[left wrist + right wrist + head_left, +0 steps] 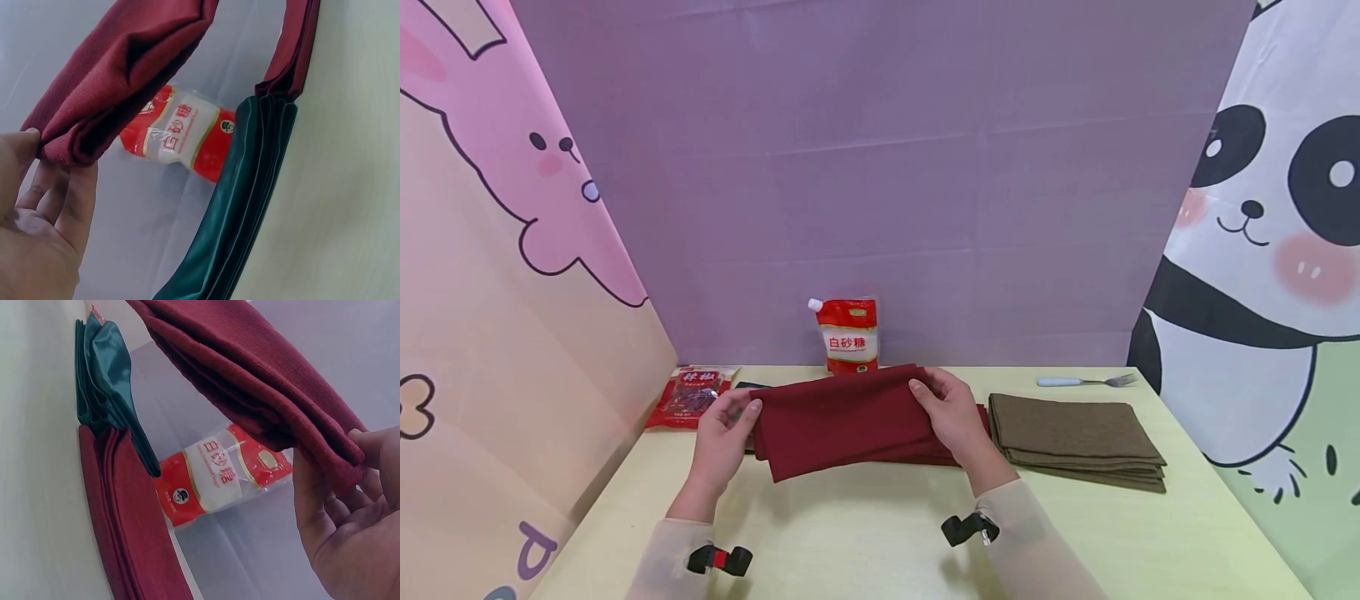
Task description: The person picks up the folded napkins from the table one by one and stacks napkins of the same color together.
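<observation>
A folded dark red cloth [842, 421] hangs in the air between both hands, raised over the table. My left hand [724, 437] pinches its left end between thumb and fingers. At the opposite end my right hand [953, 421] grips the upper corner the same way. Several fold layers show along the cloth's edge [250, 381] in the right wrist view. Below and behind it lies another folded red cloth [128, 512] on the table. Beside that one sits a stack of folded dark green, shiny cloth [234, 206], mostly hidden in the head view.
A red and white sugar pouch [852, 337] stands against the back wall. On the left lies a red packet of dried chilies [692, 397]. A stack of folded brown cloths [1075, 437] is at the right, with a fork [1086, 382] behind it.
</observation>
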`<state>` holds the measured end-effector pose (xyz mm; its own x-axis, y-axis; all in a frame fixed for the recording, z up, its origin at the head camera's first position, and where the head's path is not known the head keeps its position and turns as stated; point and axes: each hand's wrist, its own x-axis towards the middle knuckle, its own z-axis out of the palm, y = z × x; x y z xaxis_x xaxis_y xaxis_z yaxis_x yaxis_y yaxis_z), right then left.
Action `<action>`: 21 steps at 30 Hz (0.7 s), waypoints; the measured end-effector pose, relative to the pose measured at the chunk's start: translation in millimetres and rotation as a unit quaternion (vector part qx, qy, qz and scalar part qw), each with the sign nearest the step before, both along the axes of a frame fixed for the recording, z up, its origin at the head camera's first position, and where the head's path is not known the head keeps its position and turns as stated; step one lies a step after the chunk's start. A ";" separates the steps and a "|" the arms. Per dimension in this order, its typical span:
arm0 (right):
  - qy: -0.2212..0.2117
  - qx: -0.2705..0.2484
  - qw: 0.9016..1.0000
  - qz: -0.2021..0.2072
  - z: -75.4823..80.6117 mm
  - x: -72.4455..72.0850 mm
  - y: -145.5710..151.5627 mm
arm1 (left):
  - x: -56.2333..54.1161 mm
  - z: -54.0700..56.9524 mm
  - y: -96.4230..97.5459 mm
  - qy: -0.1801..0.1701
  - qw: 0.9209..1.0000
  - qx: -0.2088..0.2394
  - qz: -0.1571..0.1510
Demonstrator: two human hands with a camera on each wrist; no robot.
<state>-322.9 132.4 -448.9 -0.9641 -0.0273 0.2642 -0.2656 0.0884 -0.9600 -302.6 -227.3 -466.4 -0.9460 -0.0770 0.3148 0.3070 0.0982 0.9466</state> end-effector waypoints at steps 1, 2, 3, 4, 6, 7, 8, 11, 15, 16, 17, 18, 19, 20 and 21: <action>-0.002 -0.001 1.000 -0.002 0.2 -0.5 1.3 | -1.3 -0.2 1.7 -0.003 1.000 -0.002 -0.007; -0.005 -0.003 1.000 -0.003 0.4 -0.6 2.7 | -2.7 -0.5 3.4 -0.005 1.000 -0.003 -0.013; -0.007 -0.005 1.000 -0.004 0.3 -1.1 4.1 | -4.1 -1.0 5.1 -0.005 1.000 -0.002 -0.020; -0.008 -0.006 1.000 -0.004 0.4 -1.5 5.4 | -5.3 -1.5 6.9 -0.005 1.000 -0.001 -0.027; -0.010 -0.007 1.000 -0.004 0.5 -2.1 8.1 | -7.7 -2.4 10.4 -0.005 0.999 0.002 -0.045; -0.012 -0.006 1.000 -0.003 0.6 -2.3 9.3 | -8.7 -2.8 12.2 -0.006 0.999 0.002 -0.054; -0.014 -0.005 1.000 -0.001 0.7 -2.4 10.6 | -9.5 -2.9 13.9 -0.006 0.998 0.001 -0.060; -0.021 -0.004 1.000 0.003 0.4 -2.8 13.5 | -10.9 -2.7 18.8 -0.009 0.997 -0.006 -0.079; -0.034 0.002 0.999 0.002 -1.2 -3.5 17.4 | -13.9 -3.6 23.7 -0.023 0.995 -0.018 -0.095; -0.036 0.004 0.999 0.001 -1.9 -4.0 18.5 | -14.9 -4.0 24.7 -0.030 0.995 -0.019 -0.097; -0.037 0.005 0.999 0.001 -2.5 -4.5 19.7 | -15.7 -4.4 25.9 -0.035 0.994 -0.020 -0.101; -0.039 0.006 0.999 0.001 -2.9 -4.8 20.9 | -16.3 -4.9 27.2 -0.042 0.994 -0.020 -0.104; -0.042 0.006 0.999 0.003 -3.5 -5.5 22.1 | -16.9 -5.5 28.4 -0.047 0.993 -0.019 -0.105; -0.045 0.006 0.999 0.005 -4.2 -6.1 23.3 | -17.4 -6.0 29.9 -0.052 0.993 -0.019 -0.105; -0.047 0.009 0.999 0.007 -4.8 -6.8 24.8 | -17.8 -6.4 31.5 -0.057 0.993 -0.017 -0.105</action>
<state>-329.7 157.1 -453.7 -0.9842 -0.0452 0.1714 -0.1753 0.1037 -0.9790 -320.4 -195.8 -472.9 -0.9699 0.1346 0.2031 0.2146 0.0769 0.9737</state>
